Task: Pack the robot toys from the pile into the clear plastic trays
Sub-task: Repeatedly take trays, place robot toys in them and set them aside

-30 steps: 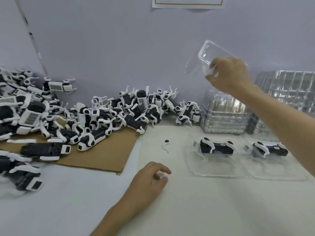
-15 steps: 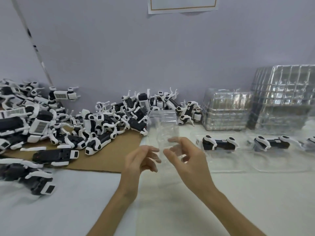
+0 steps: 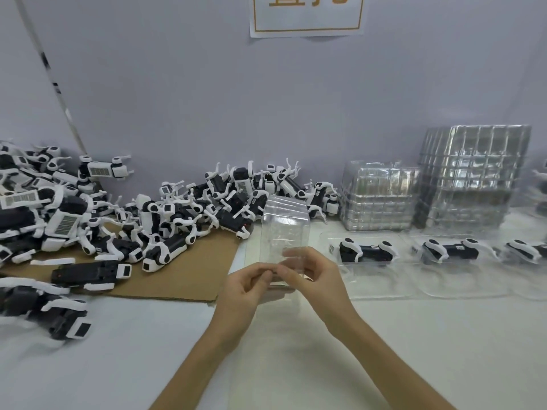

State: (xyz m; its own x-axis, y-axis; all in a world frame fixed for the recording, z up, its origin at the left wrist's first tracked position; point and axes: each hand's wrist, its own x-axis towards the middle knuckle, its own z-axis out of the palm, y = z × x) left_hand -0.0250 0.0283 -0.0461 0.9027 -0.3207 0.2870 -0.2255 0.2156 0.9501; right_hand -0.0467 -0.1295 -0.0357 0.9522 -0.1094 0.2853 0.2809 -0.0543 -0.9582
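Observation:
A clear plastic tray (image 3: 284, 229) stands tilted up in the middle of the table, held by its near edge. My left hand (image 3: 245, 288) pinches that edge from the left, and my right hand (image 3: 313, 276) grips it from the right with fingers curled round the plastic. A big pile of black-and-white robot toys (image 3: 165, 214) lies left of the tray along the wall. Three filled trays, each with one robot toy (image 3: 367, 251), lie in a row on the right.
A brown cardboard sheet (image 3: 189, 276) lies under part of the pile. Stacks of empty clear trays (image 3: 379, 199) and a taller stack (image 3: 473, 176) stand at the back right. A paper sign (image 3: 307, 16) hangs on the wall. Loose robots (image 3: 59, 318) lie at the near left.
My right hand brought a tray down from the stack to the table's middle; my left hand rose from the table and now both hands hold its near edge.

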